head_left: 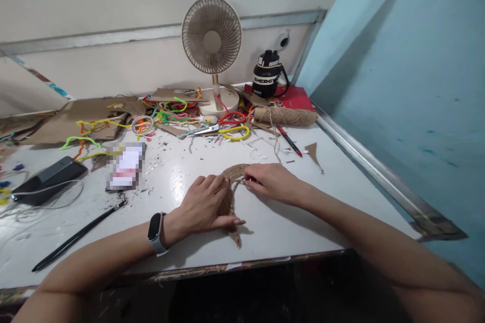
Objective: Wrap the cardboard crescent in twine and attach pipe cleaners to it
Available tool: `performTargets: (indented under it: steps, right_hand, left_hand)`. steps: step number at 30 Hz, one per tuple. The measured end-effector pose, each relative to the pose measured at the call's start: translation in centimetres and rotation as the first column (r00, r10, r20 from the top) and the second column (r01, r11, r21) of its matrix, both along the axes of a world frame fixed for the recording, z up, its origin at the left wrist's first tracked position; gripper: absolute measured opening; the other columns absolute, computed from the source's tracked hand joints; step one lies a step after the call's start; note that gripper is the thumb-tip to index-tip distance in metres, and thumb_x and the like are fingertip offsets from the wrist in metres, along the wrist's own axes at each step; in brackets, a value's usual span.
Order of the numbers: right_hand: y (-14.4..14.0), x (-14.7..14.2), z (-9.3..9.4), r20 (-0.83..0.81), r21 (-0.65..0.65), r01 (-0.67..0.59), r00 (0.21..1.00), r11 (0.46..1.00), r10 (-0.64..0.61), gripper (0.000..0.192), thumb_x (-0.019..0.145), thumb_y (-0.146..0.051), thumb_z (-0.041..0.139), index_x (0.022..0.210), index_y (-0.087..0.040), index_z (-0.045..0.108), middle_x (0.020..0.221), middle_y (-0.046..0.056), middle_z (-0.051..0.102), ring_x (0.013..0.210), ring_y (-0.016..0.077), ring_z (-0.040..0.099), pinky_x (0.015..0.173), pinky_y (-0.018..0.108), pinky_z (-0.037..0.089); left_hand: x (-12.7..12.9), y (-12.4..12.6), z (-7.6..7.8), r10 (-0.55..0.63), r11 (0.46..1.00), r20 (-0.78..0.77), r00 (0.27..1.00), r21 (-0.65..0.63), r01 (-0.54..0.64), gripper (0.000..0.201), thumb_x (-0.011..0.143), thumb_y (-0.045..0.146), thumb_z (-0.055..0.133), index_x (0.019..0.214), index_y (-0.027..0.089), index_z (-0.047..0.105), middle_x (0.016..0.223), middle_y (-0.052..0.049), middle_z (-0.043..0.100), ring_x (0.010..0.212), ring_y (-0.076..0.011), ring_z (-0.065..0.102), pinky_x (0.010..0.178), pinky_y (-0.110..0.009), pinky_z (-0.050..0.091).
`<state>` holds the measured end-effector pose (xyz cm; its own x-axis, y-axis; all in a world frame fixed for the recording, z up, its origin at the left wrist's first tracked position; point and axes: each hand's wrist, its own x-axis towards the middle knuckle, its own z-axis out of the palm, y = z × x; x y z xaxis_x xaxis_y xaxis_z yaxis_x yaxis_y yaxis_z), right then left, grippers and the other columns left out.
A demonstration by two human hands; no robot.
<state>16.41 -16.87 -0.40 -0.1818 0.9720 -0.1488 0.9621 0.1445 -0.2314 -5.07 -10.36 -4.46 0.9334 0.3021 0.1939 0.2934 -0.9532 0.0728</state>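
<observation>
A curved crescent-like piece covered in rows of brown jute twine (235,170) lies on the white table, its pointed end (235,238) towards the front edge. My left hand (204,204) rests over the middle of it, fingers curled on top and thumb stretched out across the lower part. At the upper end, my right hand (273,180) has thumb and fingers pinched together at the twine along the inner edge. A loose strand (276,144) runs from the twine roll (286,115) down behind my right hand. The pinched fingertips partly hide what they grip.
Orange-and-yellow scissors (227,128), a red-black pen (289,141) and a cardboard scrap (312,155) lie beyond my hands. A fan (212,43) and black jug (265,75) stand behind. Leftward are a phone (127,167), black strap (79,234), dark device (49,180) and cardboard (81,116).
</observation>
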Motion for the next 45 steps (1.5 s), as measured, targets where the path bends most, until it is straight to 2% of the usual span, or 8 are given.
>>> performTargets:
  steps: [5, 8, 11, 16, 30, 34, 40, 45]
  right_hand:
    - [0.4, 0.2, -0.8, -0.005, 0.061, 0.026, 1.000, 0.998, -0.026, 0.017, 0.094, -0.024, 0.047, 0.093, -0.016, 0.063, 0.098, 0.007, 0.068, 0.084, 0.0175, 0.061, 0.069, 0.026, 0.037]
    - [0.5, 0.3, -1.2, 0.006, 0.055, 0.022, 1.000, 0.998, -0.022, 0.017, 0.094, -0.025, 0.048, 0.092, -0.016, 0.062, 0.097, 0.007, 0.068, 0.083, 0.0175, 0.061, 0.068, 0.026, 0.036]
    - [0.5, 0.3, -1.4, 0.009, 0.056, 0.020, 1.000, 0.998, -0.021, 0.016, 0.093, -0.025, 0.049, 0.090, -0.017, 0.062, 0.095, 0.006, 0.068, 0.082, 0.0175, 0.061, 0.067, 0.026, 0.035]
    - [0.6, 0.3, -1.5, 0.013, 0.055, 0.030, 0.999, 0.998, -0.031, 0.016, 0.093, -0.026, 0.050, 0.090, -0.017, 0.062, 0.094, 0.005, 0.068, 0.082, 0.0174, 0.061, 0.066, 0.026, 0.035]
    - [1.0, 1.0, -1.2, -0.118, -0.017, 0.110, 0.987, 0.994, -0.112, 0.013, 0.087, -0.028, 0.055, 0.085, -0.019, 0.065, 0.088, 0.004, 0.070, 0.080, 0.0186, 0.061, 0.065, 0.026, 0.035]
    - [1.1, 1.2, -1.0, -0.167, -0.042, 0.123, 0.978, 0.992, -0.128, 0.012, 0.086, -0.027, 0.056, 0.084, -0.018, 0.064, 0.086, 0.004, 0.070, 0.078, 0.0180, 0.060, 0.064, 0.026, 0.035]
    - [1.3, 1.8, -1.6, -0.279, -0.092, 0.151, 0.945, 0.984, -0.171, 0.011, 0.085, -0.029, 0.058, 0.084, -0.019, 0.062, 0.079, 0.003, 0.069, 0.072, 0.0166, 0.059, 0.061, 0.025, 0.036]
    - [1.5, 2.1, -2.2, -0.293, -0.094, 0.199, 0.931, 0.975, -0.218, 0.013, 0.084, -0.031, 0.058, 0.083, -0.019, 0.061, 0.079, 0.004, 0.068, 0.073, 0.0171, 0.059, 0.061, 0.026, 0.035]
  left_hand:
    - [0.0, 0.8, -0.5, -0.019, 1.000, 0.072, 0.997, -0.013, 0.020, 0.070, 0.087, 0.071, 0.037, 0.127, 0.016, 0.051, 0.129, -0.017, 0.054, 0.116, -0.0318, 0.049, 0.094, -0.048, 0.041]
    - [0.0, 1.2, -0.7, -0.044, 0.997, 0.065, 0.997, -0.062, 0.048, 0.066, 0.089, 0.067, 0.037, 0.128, 0.015, 0.049, 0.133, -0.017, 0.052, 0.116, -0.0306, 0.050, 0.093, -0.045, 0.043]
    - [-0.1, 1.4, -0.8, -0.047, 0.996, 0.034, 0.998, -0.067, 0.049, 0.069, 0.090, 0.067, 0.035, 0.133, 0.014, 0.046, 0.130, -0.017, 0.053, 0.110, -0.0295, 0.053, 0.088, -0.044, 0.045]
    - [-0.2, 1.4, -1.0, -0.053, 0.998, 0.002, 0.999, -0.035, 0.053, 0.073, 0.089, 0.068, 0.034, 0.146, 0.023, 0.034, 0.129, -0.013, 0.051, 0.108, -0.0277, 0.050, 0.089, -0.044, 0.041]
    - [0.0, 1.3, -0.8, -0.041, 0.999, -0.008, 0.999, -0.031, 0.041, 0.078, 0.085, 0.075, 0.033, 0.139, 0.021, 0.045, 0.131, -0.013, 0.050, 0.115, -0.0289, 0.046, 0.093, -0.044, 0.038]
    - [0.0, 1.4, -1.0, -0.062, 0.997, 0.005, 0.998, -0.043, 0.062, 0.078, 0.086, 0.074, 0.032, 0.141, 0.020, 0.044, 0.140, -0.014, 0.046, 0.124, -0.0306, 0.042, 0.097, -0.046, 0.037]
    - [-0.1, 1.5, -1.4, -0.072, 0.996, 0.009, 0.997, -0.052, 0.072, 0.078, 0.086, 0.073, 0.033, 0.143, 0.020, 0.042, 0.141, -0.014, 0.045, 0.125, -0.0312, 0.042, 0.097, -0.046, 0.039]
    - [-0.2, 1.6, -1.4, -0.077, 0.995, 0.015, 0.997, -0.064, 0.078, 0.077, 0.087, 0.072, 0.033, 0.145, 0.022, 0.038, 0.142, -0.014, 0.044, 0.125, -0.0314, 0.041, 0.099, -0.047, 0.038]
